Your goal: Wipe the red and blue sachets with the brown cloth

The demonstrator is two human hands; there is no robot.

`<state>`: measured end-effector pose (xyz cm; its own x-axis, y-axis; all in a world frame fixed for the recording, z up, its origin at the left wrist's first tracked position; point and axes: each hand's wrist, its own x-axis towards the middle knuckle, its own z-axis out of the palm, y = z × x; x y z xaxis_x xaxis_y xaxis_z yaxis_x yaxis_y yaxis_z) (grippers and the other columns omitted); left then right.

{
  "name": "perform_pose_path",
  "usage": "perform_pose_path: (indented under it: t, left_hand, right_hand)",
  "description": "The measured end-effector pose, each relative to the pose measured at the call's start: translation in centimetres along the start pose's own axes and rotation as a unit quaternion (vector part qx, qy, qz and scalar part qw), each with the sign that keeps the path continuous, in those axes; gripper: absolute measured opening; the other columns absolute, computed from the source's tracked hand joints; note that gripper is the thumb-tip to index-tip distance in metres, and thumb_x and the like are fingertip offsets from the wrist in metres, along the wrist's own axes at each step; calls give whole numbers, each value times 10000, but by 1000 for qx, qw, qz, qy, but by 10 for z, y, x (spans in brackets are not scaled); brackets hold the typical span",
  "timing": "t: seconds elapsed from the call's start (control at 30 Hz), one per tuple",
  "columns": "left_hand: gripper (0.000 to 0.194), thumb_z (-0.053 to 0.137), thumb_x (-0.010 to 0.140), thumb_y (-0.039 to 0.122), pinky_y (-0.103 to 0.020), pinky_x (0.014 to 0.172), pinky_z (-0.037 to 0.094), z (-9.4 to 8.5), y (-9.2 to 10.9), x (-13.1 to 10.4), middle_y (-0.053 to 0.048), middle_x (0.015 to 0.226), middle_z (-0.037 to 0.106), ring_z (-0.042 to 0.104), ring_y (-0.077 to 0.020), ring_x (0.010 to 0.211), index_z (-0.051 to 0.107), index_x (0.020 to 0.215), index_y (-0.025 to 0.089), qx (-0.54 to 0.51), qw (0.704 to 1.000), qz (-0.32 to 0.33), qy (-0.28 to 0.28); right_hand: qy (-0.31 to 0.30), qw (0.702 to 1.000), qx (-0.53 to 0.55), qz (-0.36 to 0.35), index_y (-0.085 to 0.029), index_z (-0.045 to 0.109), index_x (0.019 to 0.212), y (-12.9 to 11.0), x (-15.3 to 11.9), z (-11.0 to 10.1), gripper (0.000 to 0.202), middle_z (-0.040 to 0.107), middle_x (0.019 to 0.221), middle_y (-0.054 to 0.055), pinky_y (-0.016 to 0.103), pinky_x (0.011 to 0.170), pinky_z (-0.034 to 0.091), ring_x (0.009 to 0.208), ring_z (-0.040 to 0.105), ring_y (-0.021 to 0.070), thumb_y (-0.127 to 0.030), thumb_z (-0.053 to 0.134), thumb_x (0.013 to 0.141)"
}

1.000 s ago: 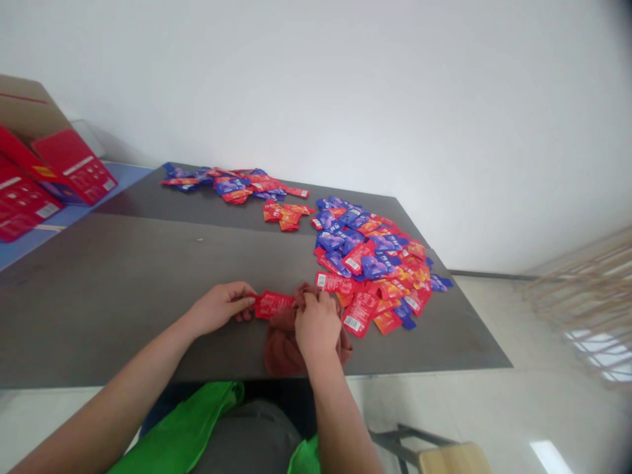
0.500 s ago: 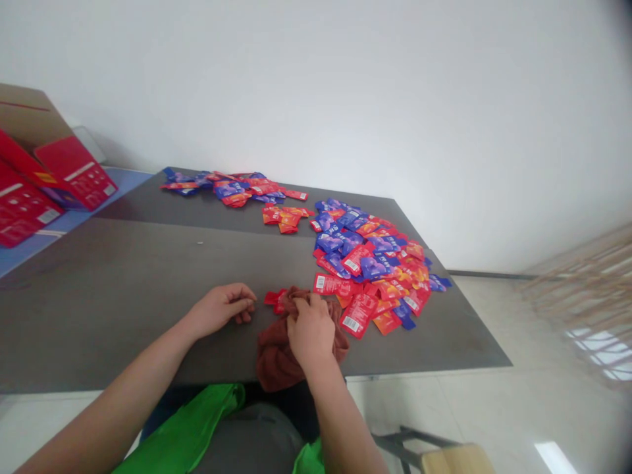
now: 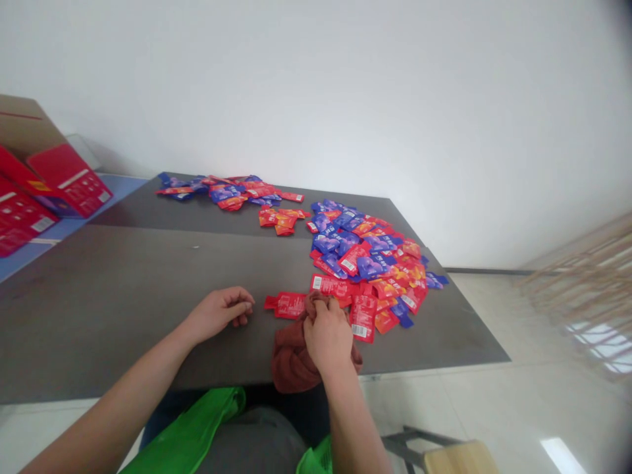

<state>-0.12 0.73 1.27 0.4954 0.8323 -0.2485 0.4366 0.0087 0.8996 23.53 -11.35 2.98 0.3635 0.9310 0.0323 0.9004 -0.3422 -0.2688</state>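
A crumpled brown cloth [image 3: 295, 359] is bunched under my right hand [image 3: 330, 336], whose fingers are closed on it near the table's front edge. Just beyond the cloth lies a red pouch [image 3: 289, 305], its far left end a narrow spout tab; the cloth covers part of its right side. My left hand [image 3: 224, 315] rests on the table to the left of that pouch, holding nothing, with loosely curled fingers and the thumb apart. Close to my right hand, another red pouch [image 3: 364, 316] with a barcode lies at the near edge of a large pile of red, orange and purple pouches [image 3: 375, 250].
More pouches [image 3: 237, 191] are heaped at the back of the grey table [image 3: 123, 289], with a small orange cluster [image 3: 281, 218] before them. An open red carton [image 3: 64, 178] stands on a blue surface at left. A stool [image 3: 459, 457] is at lower right.
My right hand has slid right with the cloth, uncovering more of the red pouch. The red pouch beside the pile has turned more upright in view. My left hand has hardly moved.
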Motion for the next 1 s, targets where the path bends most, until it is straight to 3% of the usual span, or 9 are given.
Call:
perform_pose_path:
  t: [0.2,0.33,0.53,0.63,0.73,0.8,0.9,1.0]
  left_hand:
    - [257,599,814,435,-248,543,468,1,2,0,18,644,655,609,-144,575,613,899,193,25,1000,-13,0]
    - [266,583,838,451,-250,572,483,0,2,-4,10,688,669,628,-152,626,629,921,203,55,998,-7,-11]
    - [328,577,838,472,-281,679,532,-28,11,2,-36,827,725,676,-188,741,682,989,201,106,984,-32,-142]
    - [329,572,842,466,-273,695,516,-39,33,10,-48,882,729,679,-207,800,727,970,206,227,957,-5,-179]
    - [269,626,795,387,-275,733,493,-39,63,15,-62,958,722,668,-228,861,761,950,212,367,900,61,-227]
    - [268,642,781,357,-284,716,481,-33,78,17,-77,968,713,659,-231,831,760,965,203,429,867,72,-244]
    - [243,641,795,343,-302,737,473,-19,84,18,-92,967,693,649,-237,836,735,952,184,483,843,91,-220]
    - [244,641,816,392,-321,761,473,-5,75,15,-101,935,662,636,-244,836,692,887,164,501,841,124,-161]
  right_hand:
    - [-88,987,14,-133,-330,559,1328,4,19,-19,561,616,1210,38,316,807,475,1025,639,234,-309,694,784]
    - [-98,982,2,-162,-316,642,1220,1,25,-19,434,624,1187,31,315,796,473,989,648,221,-286,686,790]
    - [-62,985,8,-159,-292,692,1134,-7,18,-10,285,633,1134,45,315,783,480,965,641,218,-405,664,874]
    - [-55,984,8,-171,-280,699,1080,-14,15,-6,234,636,1088,45,306,751,477,956,631,220,-409,647,892]
    - [-53,980,11,-191,-268,702,1043,-20,14,-4,213,643,1065,45,302,742,476,937,633,219,-409,643,894]
    - [-50,981,13,-189,-259,707,1033,-23,13,-4,210,649,1056,49,304,737,478,925,639,221,-405,633,901]
    - [-54,983,16,-173,-245,714,1030,-28,13,-4,216,654,1062,62,306,736,486,923,651,223,-398,615,915]
    - [-58,986,21,-154,-236,725,1027,-33,14,-4,224,663,1059,76,304,749,492,918,663,222,-389,592,933]
